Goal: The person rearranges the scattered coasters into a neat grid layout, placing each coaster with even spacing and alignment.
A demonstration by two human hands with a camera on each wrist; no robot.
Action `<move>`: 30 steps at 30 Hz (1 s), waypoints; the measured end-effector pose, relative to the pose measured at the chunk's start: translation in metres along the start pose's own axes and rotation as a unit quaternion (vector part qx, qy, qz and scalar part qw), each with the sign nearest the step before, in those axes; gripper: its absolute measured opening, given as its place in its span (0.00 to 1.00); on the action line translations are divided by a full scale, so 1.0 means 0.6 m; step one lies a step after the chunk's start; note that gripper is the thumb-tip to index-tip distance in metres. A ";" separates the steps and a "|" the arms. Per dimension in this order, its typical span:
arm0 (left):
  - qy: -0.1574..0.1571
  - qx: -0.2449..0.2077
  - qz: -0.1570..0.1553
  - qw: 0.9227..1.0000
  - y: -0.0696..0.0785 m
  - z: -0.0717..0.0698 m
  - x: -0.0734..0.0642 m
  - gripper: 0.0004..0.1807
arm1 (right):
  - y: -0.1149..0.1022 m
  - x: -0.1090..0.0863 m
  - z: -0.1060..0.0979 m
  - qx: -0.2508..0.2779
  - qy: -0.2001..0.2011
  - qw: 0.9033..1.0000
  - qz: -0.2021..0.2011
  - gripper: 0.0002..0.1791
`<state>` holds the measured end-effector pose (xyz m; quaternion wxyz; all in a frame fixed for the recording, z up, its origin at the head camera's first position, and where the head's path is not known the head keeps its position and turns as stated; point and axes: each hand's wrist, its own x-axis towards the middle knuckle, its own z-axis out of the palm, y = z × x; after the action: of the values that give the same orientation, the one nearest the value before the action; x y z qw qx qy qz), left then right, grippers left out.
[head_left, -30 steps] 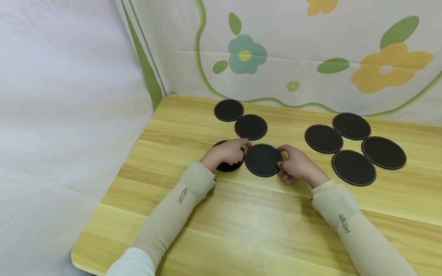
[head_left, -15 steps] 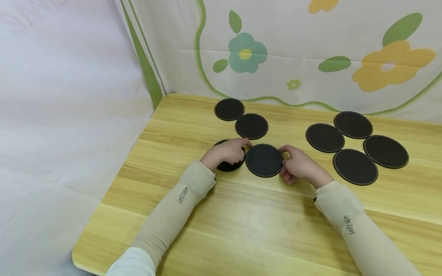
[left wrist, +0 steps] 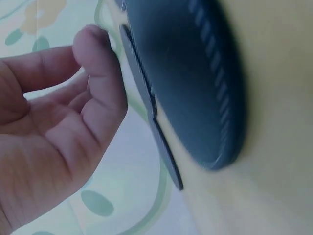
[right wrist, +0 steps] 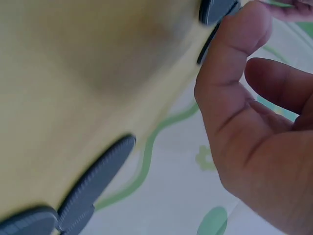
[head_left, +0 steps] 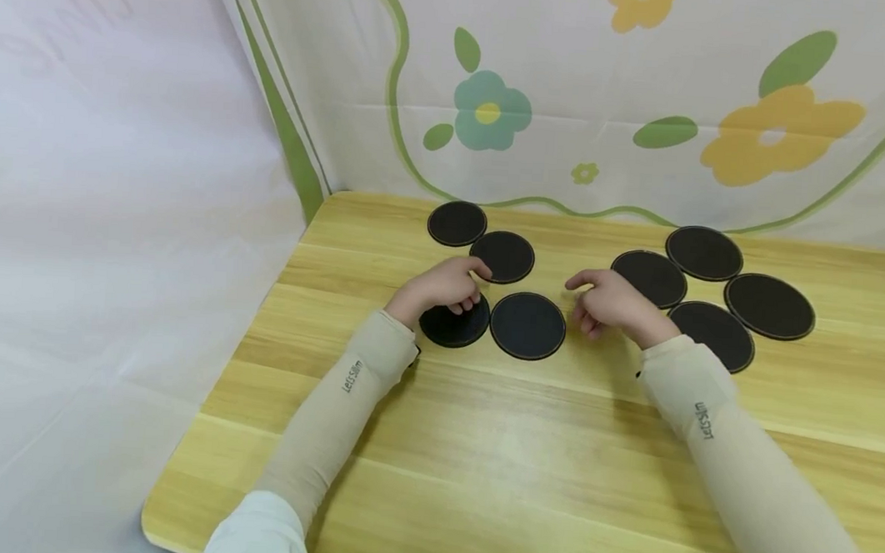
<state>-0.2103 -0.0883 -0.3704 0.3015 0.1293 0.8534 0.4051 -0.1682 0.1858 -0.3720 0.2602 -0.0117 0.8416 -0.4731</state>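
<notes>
Black round coasters with stitched edges lie flat on the wooden table (head_left: pixel 434 443). My left hand (head_left: pixel 442 283) is above the front-left coaster (head_left: pixel 450 331), partly covering it in the head view. Its fingers are loosely bent and hold nothing; in the left wrist view a gap shows between the hand (left wrist: pixel 73 98) and a large near coaster (left wrist: pixel 181 83). Beside the front-left coaster, edges meeting, lies another coaster (head_left: pixel 527 326). To its right hovers my right hand (head_left: pixel 612 304), index finger extended and no coaster in its grasp. The right wrist view shows that hand (right wrist: pixel 254 112) off the tabletop.
Two more coasters, one far left (head_left: pixel 457 224) and one just behind the front pair (head_left: pixel 505 255), touch edge to edge. On the right, several coasters (head_left: pixel 705 253) form a diamond, partly behind my right hand and sleeve. A flowered white curtain (head_left: pixel 573 83) hangs behind the table.
Both hands have let go of the front pair. The left lifted up and left, uncovering more of its coaster; the right moved away to the right. The front pair lies almost where it was.
</notes>
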 end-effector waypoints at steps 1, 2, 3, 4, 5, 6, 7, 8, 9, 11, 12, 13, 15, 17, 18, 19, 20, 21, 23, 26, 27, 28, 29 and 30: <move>0.011 -0.006 0.000 1.000 0.001 -0.007 0.003 0.23 | -0.003 0.004 -0.006 -0.003 0.004 1.000 -0.001 0.26; 0.023 -0.007 0.002 1.000 0.002 -0.013 0.007 0.23 | -0.005 0.010 -0.012 -0.005 0.006 1.000 -0.002 0.26; 0.034 -0.008 0.002 0.999 0.003 -0.019 0.011 0.23 | -0.007 0.017 -0.018 -0.006 0.008 1.000 -0.002 0.26; 0.043 -0.008 0.002 0.999 0.004 -0.024 0.016 0.24 | -0.009 0.024 -0.022 -0.007 0.007 1.000 -0.004 0.26; 0.053 0.005 0.003 0.999 0.006 -0.029 0.021 0.24 | -0.011 0.031 -0.025 -0.005 0.006 1.000 -0.004 0.26; 0.063 0.021 0.003 0.998 0.006 -0.033 0.026 0.24 | -0.012 0.039 -0.028 -0.001 0.003 1.000 -0.004 0.26; 0.070 0.038 0.000 0.997 0.006 -0.036 0.031 0.25 | -0.013 0.048 -0.029 0.002 0.000 1.000 -0.004 0.27; 0.075 0.055 -0.003 0.996 0.007 -0.037 0.036 0.25 | -0.015 0.057 -0.028 0.015 -0.007 1.000 -0.002 0.27; 0.079 0.071 -0.007 0.994 0.007 -0.038 0.040 0.26 | -0.016 0.066 -0.027 0.029 -0.013 0.999 0.002 0.28; 0.087 0.102 -0.010 0.991 0.008 -0.038 0.050 0.27 | -0.019 0.084 -0.023 0.054 -0.026 0.998 0.013 0.29; 0.089 0.104 -0.012 0.990 0.009 -0.037 0.053 0.27 | -0.020 0.092 -0.021 0.059 -0.031 0.998 0.017 0.29; 0.088 0.101 -0.015 0.991 0.010 -0.036 0.058 0.27 | -0.023 0.100 -0.019 0.064 -0.032 0.997 0.020 0.30; 0.096 0.095 -0.014 0.991 0.012 -0.034 0.065 0.28 | -0.027 0.111 -0.014 0.060 -0.032 0.997 0.025 0.30; 0.099 0.081 -0.018 0.992 0.014 -0.032 0.071 0.28 | -0.032 0.118 -0.009 0.045 -0.029 0.998 0.024 0.31; 0.100 0.081 -0.020 0.991 0.015 -0.031 0.073 0.29 | -0.035 0.120 -0.007 0.043 -0.029 0.998 0.023 0.31; 0.102 0.080 -0.023 0.991 0.015 -0.031 0.076 0.29 | -0.038 0.122 -0.004 0.039 -0.030 0.998 0.024 0.32; 0.104 0.080 -0.025 0.991 0.016 -0.032 0.078 0.30 | -0.040 0.123 -0.002 0.035 -0.033 0.999 0.023 0.32; 0.103 0.076 -0.030 0.991 0.016 -0.032 0.080 0.30 | -0.043 0.124 0.001 0.034 -0.035 0.999 0.024 0.32; 0.103 0.068 -0.041 0.992 0.017 -0.034 0.084 0.29 | -0.047 0.127 0.005 0.029 -0.037 0.999 0.024 0.33; 0.098 0.045 -0.057 0.992 0.019 -0.037 0.088 0.15 | -0.050 0.129 0.009 0.022 -0.037 0.999 0.020 0.33; 0.098 0.036 -0.060 0.993 0.019 -0.038 0.089 0.10 | -0.050 0.130 0.010 0.026 -0.035 0.999 0.021 0.33; 0.100 0.028 -0.059 0.993 0.019 -0.039 0.089 0.07 | -0.050 0.131 0.011 0.032 -0.035 0.999 0.021 0.34; 0.099 0.020 -0.060 0.993 0.019 -0.040 0.090 0.10 | -0.049 0.131 0.011 0.039 -0.033 0.998 0.022 0.34; 0.099 0.017 -0.058 0.993 0.020 -0.041 0.090 0.14 | -0.049 0.132 0.011 0.048 -0.032 0.998 0.022 0.34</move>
<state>-0.2684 -0.0709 -0.3713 0.2360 0.0435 0.8921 0.3828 -0.2401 0.1432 -0.3851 0.2973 0.0047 0.8093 -0.5066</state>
